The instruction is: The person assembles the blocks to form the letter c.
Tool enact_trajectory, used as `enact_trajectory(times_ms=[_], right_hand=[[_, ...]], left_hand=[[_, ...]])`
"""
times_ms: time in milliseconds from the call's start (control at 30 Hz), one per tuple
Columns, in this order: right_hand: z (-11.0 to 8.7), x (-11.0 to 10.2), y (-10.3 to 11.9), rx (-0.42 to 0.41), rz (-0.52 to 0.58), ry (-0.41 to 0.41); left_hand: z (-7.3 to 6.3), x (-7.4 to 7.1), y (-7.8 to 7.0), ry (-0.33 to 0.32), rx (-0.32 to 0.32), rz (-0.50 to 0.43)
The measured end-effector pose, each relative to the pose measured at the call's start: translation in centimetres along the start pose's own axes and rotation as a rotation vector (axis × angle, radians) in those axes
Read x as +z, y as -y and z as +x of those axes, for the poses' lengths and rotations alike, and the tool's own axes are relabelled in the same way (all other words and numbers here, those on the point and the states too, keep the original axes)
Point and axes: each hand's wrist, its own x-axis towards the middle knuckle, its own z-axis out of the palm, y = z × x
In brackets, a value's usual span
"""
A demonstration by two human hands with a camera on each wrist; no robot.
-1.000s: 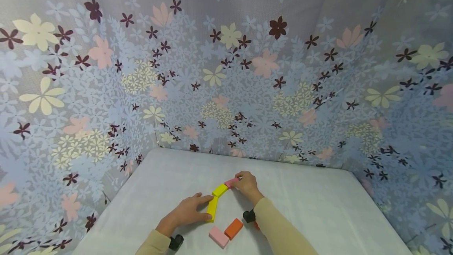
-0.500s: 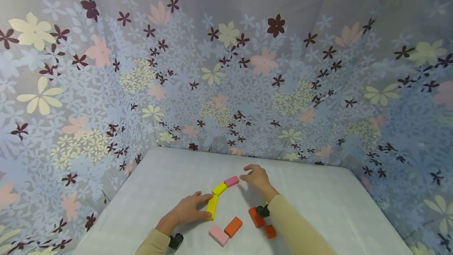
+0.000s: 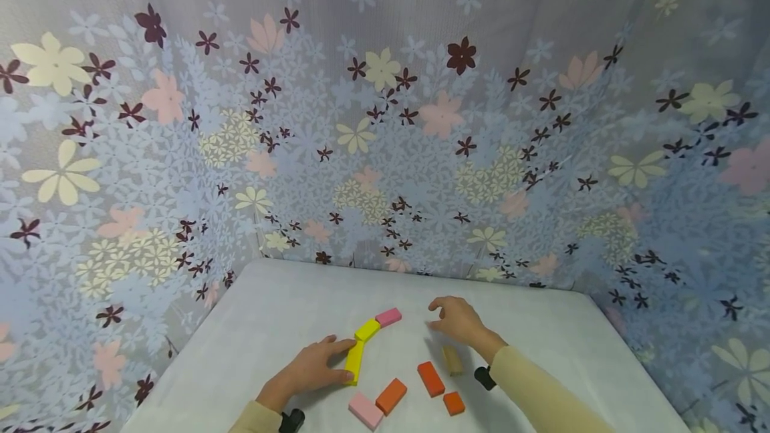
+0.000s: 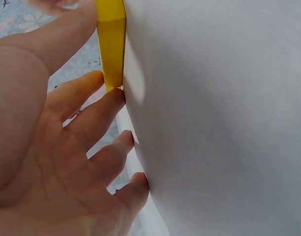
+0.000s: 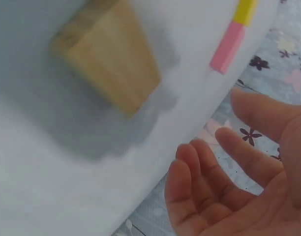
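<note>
My left hand [image 3: 308,367] rests beside a long yellow block [image 3: 355,362], holding it between thumb and index finger. In the left wrist view, fingertips touch one end of that yellow block [image 4: 112,49] while the thumb lies along its side. A second yellow block [image 3: 367,330] meets its far end, and a pink block [image 3: 388,317] continues the curved row. Over the table to the right, my right hand [image 3: 460,323] holds nothing, its fingers loosely bent. Nearest to it is a natural wooden block [image 3: 451,361], which looks tapered in the right wrist view.
Near the front of the white table [image 3: 289,299] lie a light pink block [image 3: 365,410] and an orange block [image 3: 392,396], touching at a corner. Farther right are a red-orange block [image 3: 431,379] and a small orange block [image 3: 454,403]. A flowered cloth [image 3: 421,172] surrounds the table.
My right hand has let go of the pink block at the row's end and moved right. The wooden and orange blocks its arm covered now show. My left hand keeps its place on the yellow block.
</note>
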Motion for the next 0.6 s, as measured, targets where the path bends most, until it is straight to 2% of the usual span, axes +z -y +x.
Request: enact_trajectory(times_ms=[133, 367, 600], right_hand=[[-1.2, -0.5, -0.6, -0.051, 0.001, 0.056], [-2.9, -0.8, -2.1, -0.069, 0.051, 0.165], [-4.2, -0.8, -2.5, -0.07, 0.081, 0.2]], left_hand=[[0.1, 0.2, 0.2, 0.0, -0.001, 0.004], [0.2, 0.1, 0.1, 0.004, 0.003, 0.007], [0.0, 0.0, 0.2, 0.005, 0.006, -0.012]])
